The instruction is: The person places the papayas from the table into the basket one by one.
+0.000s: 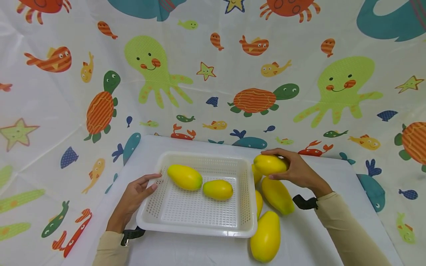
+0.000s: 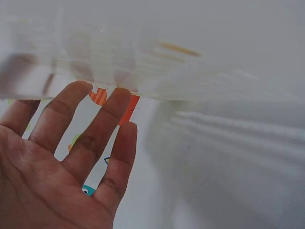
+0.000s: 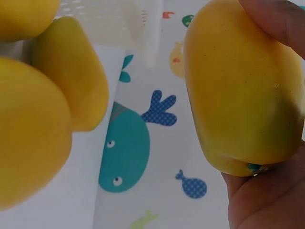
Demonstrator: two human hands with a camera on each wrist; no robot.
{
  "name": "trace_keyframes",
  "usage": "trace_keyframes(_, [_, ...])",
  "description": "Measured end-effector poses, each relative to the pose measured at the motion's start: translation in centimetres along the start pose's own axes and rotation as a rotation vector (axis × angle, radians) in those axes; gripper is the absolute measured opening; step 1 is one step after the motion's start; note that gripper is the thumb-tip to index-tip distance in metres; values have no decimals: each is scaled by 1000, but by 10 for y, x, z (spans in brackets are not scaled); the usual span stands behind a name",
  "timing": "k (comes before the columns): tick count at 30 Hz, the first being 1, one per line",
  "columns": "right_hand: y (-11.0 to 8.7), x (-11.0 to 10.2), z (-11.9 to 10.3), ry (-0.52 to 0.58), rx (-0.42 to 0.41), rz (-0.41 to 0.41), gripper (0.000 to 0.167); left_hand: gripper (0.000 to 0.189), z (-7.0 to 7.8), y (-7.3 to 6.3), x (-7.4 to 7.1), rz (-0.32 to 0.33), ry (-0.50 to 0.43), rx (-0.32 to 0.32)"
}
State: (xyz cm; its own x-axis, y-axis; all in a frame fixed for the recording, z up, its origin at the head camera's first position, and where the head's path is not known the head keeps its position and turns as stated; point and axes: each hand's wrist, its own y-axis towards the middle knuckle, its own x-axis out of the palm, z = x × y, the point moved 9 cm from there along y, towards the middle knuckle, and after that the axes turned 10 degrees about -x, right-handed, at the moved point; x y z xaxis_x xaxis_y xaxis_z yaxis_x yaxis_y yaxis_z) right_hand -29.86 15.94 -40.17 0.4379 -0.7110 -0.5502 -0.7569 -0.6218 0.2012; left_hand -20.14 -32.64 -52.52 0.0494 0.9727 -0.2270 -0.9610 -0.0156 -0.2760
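My right hand [image 1: 296,168] grips a yellow papaya [image 1: 270,164] above the right edge of a white plastic basket [image 1: 196,233]. Up close in the right wrist view, the held papaya [image 3: 243,90] shows its stem end, with thumb and fingers around it. Two papayas [image 1: 184,177] lie in the basket, toward its back and middle. At the basket's left side is my left hand [image 1: 134,194], fingers extended, fingertips right at the wall. In the left wrist view the fingers [image 2: 90,138] are spread under the pale basket edge.
Several more papayas [image 1: 265,236] lie on the white table [image 1: 199,253] along the basket's right side, some partly hidden by its wall. A sheet printed with sea animals [image 1: 206,96] hangs behind the table and at both sides.
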Motion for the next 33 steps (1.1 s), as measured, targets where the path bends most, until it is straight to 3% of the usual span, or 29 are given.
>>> trace_keyframes(14, [29,29,-21,36,-85,-70,70,51,-1,0,3,-3,-17,-32])
trace_keyframes(23, [42,45,-35,15,-141,-97,71,52,-2,3,5,-22,-40,-18])
trace_keyframes(33, [57,69,-47,52,-174,-149,70,57,3,-5,-3,102,-7,-5])
